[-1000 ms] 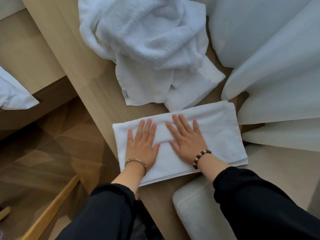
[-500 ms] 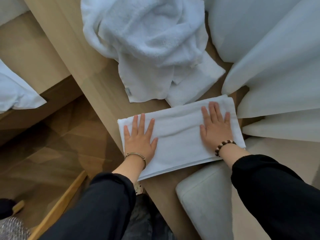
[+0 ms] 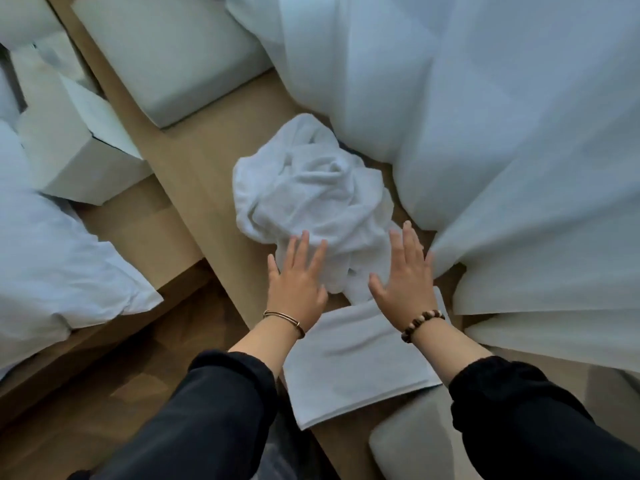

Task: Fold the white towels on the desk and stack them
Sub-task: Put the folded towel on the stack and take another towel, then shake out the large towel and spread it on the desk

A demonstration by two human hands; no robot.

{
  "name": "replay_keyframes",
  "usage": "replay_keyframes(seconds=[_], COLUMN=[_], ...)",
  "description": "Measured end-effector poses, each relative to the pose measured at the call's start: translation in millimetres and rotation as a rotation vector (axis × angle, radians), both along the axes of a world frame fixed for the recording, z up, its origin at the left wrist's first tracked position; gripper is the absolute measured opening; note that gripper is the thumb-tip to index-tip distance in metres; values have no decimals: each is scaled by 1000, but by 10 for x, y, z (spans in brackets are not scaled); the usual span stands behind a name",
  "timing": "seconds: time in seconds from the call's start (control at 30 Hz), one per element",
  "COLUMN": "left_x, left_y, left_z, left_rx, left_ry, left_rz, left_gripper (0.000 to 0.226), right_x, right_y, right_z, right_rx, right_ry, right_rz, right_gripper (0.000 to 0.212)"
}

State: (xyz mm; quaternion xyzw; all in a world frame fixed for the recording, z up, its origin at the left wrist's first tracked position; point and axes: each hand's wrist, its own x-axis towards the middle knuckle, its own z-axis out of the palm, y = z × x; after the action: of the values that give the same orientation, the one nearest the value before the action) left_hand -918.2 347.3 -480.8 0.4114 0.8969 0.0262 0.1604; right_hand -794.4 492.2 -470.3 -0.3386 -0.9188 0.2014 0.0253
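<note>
Both out: left hand (image 3: 298, 284) and right hand (image 3: 405, 277) hung over the heap (image 3: 311, 188) on the bench (image 3: 214, 161), fingers (image 3: 409, 239) straight, slightly spread, gripping nothing. Folded towel (image 3: 353, 368) lay just below the wrists. Risk imo: a blind grab could snag the curtain (image 3: 519, 150) or drag that towel crooked.

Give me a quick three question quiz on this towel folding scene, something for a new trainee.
1. True or false: the left hand and the right hand both have straight fingers and hold nothing.
2. Where does the folded towel lie? A) on the desk, nearer the person than the crumpled towel; B) on top of the crumpled towel; C) on the floor.
3. Fill in: the bead bracelet is on the ___ wrist.
Key: 1 true; 2 A; 3 right.
</note>
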Motion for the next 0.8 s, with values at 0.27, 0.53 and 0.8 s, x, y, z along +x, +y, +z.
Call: replay_keyframes(seconds=[0.27,0.53,0.8], left_x=[-1374,-2258,-2343], left_y=[414,660,620], left_z=[-204,-816,-894], left_rx=[193,37,152], left_ry=[-389,-868,-805], left_rz=[554,652,596], left_gripper=[93,119,83], right_x=[-1067,-1940,-1982], right_y=[156,187,75], right_z=[-201,-897,-996], right_rx=[-475,-761,-571], right_ry=[10,-146,18], right_rz=[-450,-667,-711], right_gripper=[105,113,76])
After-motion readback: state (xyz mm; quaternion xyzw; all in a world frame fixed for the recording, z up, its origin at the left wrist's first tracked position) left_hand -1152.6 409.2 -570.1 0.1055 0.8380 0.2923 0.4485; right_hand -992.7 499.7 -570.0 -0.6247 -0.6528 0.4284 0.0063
